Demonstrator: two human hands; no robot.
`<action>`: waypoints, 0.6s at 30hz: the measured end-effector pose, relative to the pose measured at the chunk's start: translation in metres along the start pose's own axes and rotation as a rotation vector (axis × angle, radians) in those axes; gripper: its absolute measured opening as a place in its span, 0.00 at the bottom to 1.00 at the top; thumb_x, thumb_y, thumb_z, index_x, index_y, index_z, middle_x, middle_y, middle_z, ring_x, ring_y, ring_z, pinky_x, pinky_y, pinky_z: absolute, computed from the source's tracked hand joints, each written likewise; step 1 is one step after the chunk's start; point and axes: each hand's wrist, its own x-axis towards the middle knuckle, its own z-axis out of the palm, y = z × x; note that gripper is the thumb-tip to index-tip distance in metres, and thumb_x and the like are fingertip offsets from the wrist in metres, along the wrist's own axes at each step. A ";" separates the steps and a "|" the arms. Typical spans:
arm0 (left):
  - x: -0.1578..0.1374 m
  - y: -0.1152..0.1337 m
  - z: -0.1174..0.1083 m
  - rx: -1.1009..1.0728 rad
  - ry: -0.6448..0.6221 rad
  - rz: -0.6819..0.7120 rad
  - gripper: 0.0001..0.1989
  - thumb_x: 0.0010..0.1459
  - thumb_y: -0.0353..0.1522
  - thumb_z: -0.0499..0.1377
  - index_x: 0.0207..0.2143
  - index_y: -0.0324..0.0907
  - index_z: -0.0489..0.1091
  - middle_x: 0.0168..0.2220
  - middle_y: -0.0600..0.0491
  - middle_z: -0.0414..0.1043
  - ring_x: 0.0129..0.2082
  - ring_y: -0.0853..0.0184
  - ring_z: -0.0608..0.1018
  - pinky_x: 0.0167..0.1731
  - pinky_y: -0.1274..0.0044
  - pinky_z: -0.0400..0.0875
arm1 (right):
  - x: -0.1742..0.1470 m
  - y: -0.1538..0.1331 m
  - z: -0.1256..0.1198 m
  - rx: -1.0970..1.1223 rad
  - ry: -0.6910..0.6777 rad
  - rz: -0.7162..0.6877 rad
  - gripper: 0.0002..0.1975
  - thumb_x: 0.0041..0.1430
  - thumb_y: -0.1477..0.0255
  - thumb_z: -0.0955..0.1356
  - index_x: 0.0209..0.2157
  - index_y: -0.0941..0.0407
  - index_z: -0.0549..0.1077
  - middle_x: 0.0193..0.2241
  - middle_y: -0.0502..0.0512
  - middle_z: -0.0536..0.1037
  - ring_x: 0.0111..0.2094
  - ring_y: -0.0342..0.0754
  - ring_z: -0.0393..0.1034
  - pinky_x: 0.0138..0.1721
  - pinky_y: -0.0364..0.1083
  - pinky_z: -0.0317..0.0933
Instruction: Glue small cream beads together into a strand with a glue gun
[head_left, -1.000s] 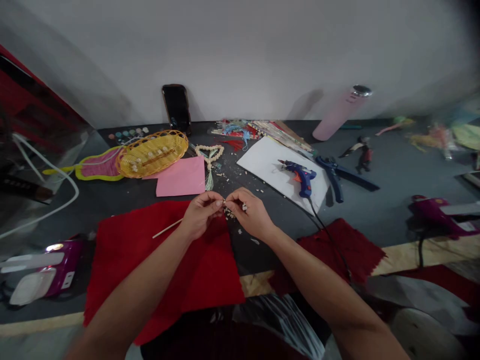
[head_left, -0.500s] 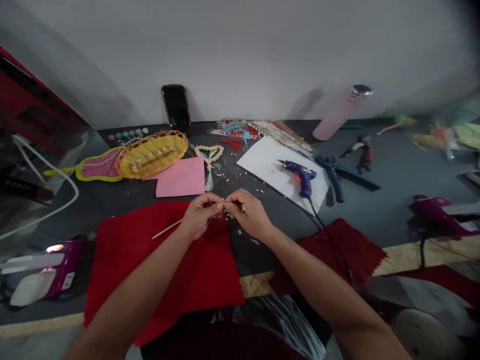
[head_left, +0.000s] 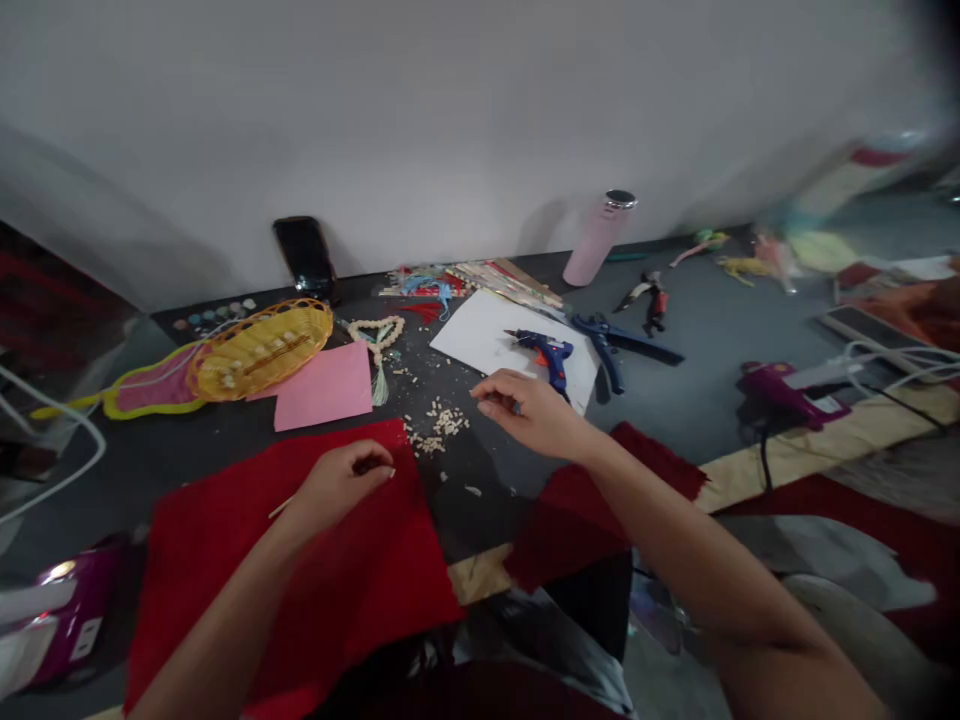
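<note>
My left hand is over the red cloth, fingers curled round a thin pale stick. One end of the stick shows behind the hand and a pale tip shows at the fingertips; the middle is hidden by the hand. My right hand hovers above the dark table, just left of the blue glue gun and apart from it. Its thumb and forefinger are drawn close together; anything between them is too small to make out. Between the hands lies a loose pile of short pale bits.
White paper lies under the glue gun, with blue-handled pliers beside it. A pink bottle and a phone stand by the wall. A yellow basket, pink paper and beaded loop sit left.
My hands have come apart: the left has drawn back over the red cloth with the stick, the right has moved towards the glue gun. The pile of bits is uncovered. The view has shifted right.
</note>
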 end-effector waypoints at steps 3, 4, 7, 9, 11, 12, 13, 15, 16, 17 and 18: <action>-0.004 -0.003 -0.002 0.179 -0.033 0.003 0.09 0.50 0.38 0.54 0.29 0.44 0.71 0.29 0.54 0.76 0.30 0.64 0.76 0.30 0.76 0.67 | 0.001 0.035 -0.038 -0.169 0.005 0.095 0.10 0.57 0.69 0.63 0.39 0.53 0.73 0.36 0.54 0.75 0.33 0.46 0.68 0.34 0.44 0.61; -0.005 -0.004 -0.003 0.240 -0.040 0.009 0.11 0.51 0.39 0.53 0.30 0.44 0.72 0.30 0.53 0.77 0.31 0.63 0.77 0.31 0.75 0.67 | 0.005 0.048 -0.051 -0.243 0.039 0.139 0.11 0.57 0.69 0.62 0.39 0.54 0.73 0.36 0.54 0.76 0.34 0.46 0.68 0.35 0.44 0.61; -0.004 -0.009 -0.006 0.382 -0.043 0.053 0.15 0.54 0.39 0.49 0.34 0.45 0.73 0.37 0.52 0.77 0.37 0.60 0.77 0.37 0.74 0.69 | 0.022 0.082 -0.090 -0.516 0.105 0.284 0.12 0.56 0.72 0.61 0.39 0.55 0.73 0.38 0.55 0.76 0.37 0.49 0.69 0.39 0.45 0.60; -0.002 -0.013 -0.009 0.469 -0.010 0.068 0.17 0.55 0.39 0.48 0.39 0.45 0.73 0.43 0.51 0.75 0.42 0.60 0.76 0.41 0.73 0.69 | 0.037 0.097 -0.108 -0.666 0.096 0.388 0.14 0.56 0.74 0.60 0.40 0.56 0.73 0.40 0.57 0.76 0.41 0.51 0.69 0.40 0.45 0.59; -0.002 -0.018 -0.011 0.545 0.024 0.069 0.19 0.56 0.39 0.47 0.44 0.44 0.71 0.46 0.50 0.73 0.44 0.59 0.75 0.41 0.73 0.69 | 0.052 0.107 -0.115 -0.726 0.046 0.468 0.14 0.56 0.75 0.59 0.40 0.55 0.74 0.40 0.57 0.77 0.41 0.52 0.69 0.40 0.45 0.60; -0.001 -0.019 -0.013 0.573 0.040 0.068 0.19 0.56 0.40 0.47 0.45 0.44 0.70 0.46 0.50 0.73 0.45 0.59 0.75 0.40 0.73 0.70 | 0.060 0.111 -0.115 -0.733 0.028 0.491 0.14 0.56 0.74 0.60 0.39 0.55 0.74 0.39 0.57 0.77 0.41 0.52 0.70 0.40 0.45 0.60; -0.001 -0.020 -0.014 0.593 0.059 0.074 0.19 0.57 0.40 0.47 0.46 0.44 0.70 0.47 0.49 0.72 0.45 0.59 0.75 0.40 0.72 0.70 | 0.066 0.116 -0.114 -0.737 0.007 0.519 0.13 0.55 0.73 0.61 0.38 0.55 0.75 0.39 0.58 0.77 0.41 0.53 0.70 0.39 0.46 0.60; 0.000 -0.020 -0.016 0.612 0.092 0.095 0.19 0.57 0.40 0.48 0.47 0.45 0.68 0.47 0.49 0.71 0.45 0.58 0.74 0.40 0.72 0.69 | 0.077 0.126 -0.109 -0.744 -0.034 0.589 0.11 0.53 0.72 0.63 0.37 0.56 0.76 0.38 0.61 0.77 0.41 0.55 0.70 0.39 0.47 0.61; 0.002 -0.019 -0.017 0.612 0.102 0.108 0.19 0.57 0.40 0.48 0.48 0.46 0.67 0.48 0.49 0.71 0.45 0.58 0.74 0.40 0.71 0.69 | 0.081 0.132 -0.107 -0.746 -0.042 0.614 0.11 0.52 0.72 0.65 0.35 0.57 0.76 0.38 0.62 0.77 0.40 0.56 0.70 0.38 0.48 0.61; 0.004 -0.018 -0.017 0.606 0.104 0.122 0.19 0.58 0.40 0.48 0.49 0.47 0.66 0.48 0.49 0.70 0.46 0.58 0.74 0.40 0.71 0.68 | 0.084 0.138 -0.105 -0.749 -0.039 0.635 0.10 0.51 0.72 0.65 0.35 0.58 0.76 0.38 0.64 0.77 0.40 0.57 0.70 0.38 0.49 0.61; 0.008 -0.016 -0.017 0.595 0.101 0.139 0.19 0.58 0.40 0.48 0.50 0.48 0.65 0.49 0.49 0.70 0.46 0.57 0.73 0.41 0.70 0.68 | 0.086 0.143 -0.104 -0.751 -0.025 0.647 0.10 0.51 0.72 0.66 0.35 0.59 0.76 0.38 0.66 0.77 0.40 0.58 0.70 0.37 0.50 0.61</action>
